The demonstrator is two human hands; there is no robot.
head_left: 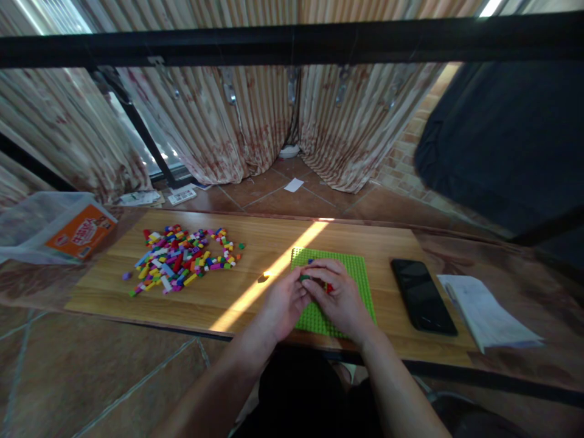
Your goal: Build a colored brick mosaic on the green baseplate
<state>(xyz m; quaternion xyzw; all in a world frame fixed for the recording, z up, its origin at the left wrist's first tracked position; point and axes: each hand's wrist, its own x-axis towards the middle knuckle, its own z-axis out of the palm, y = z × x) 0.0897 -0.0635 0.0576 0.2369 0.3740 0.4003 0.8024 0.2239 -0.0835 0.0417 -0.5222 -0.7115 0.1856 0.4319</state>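
A green baseplate (353, 267) lies flat on the wooden board (109, 286), right of centre. Both my hands rest over its near half. My left hand (285, 301) has its fingers curled and pinched against small bricks (314, 278), green and red, at the plate's middle. My right hand (337, 292) curls over the same bricks from the right, fingers closed on them. A heap of small coloured bricks (182, 258) lies on the board well to the left, clear of both hands.
A black phone (422, 295) lies right of the baseplate, with a white notebook (486, 313) beyond it. A clear plastic bag with an orange label (79, 231) sits at far left. A black bar (292, 45) crosses the top, curtains (205, 121) behind.
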